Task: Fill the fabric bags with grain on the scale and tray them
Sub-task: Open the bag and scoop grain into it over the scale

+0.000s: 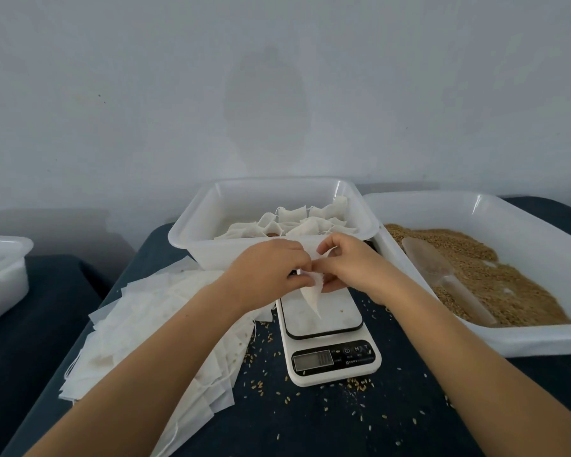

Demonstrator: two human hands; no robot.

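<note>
Above the white kitchen scale (327, 328), my left hand (267, 272) and my right hand (346, 263) both pinch the top of one empty white fabric bag (312, 296). Its lower corner hangs down toward the scale's platform. Behind the hands stands a white tray (195, 229) holding several filled bags (297, 222). At the right, another white tray (521, 341) holds brown grain (508, 288) with a clear plastic scoop (442, 272) lying in it.
A heap of flat empty bags (152, 324) lies left of the scale on the dark blue cloth. Loose grains (310, 397) are scattered around the scale. A third white tray (0, 275) sits at the far left. A pale wall rises behind.
</note>
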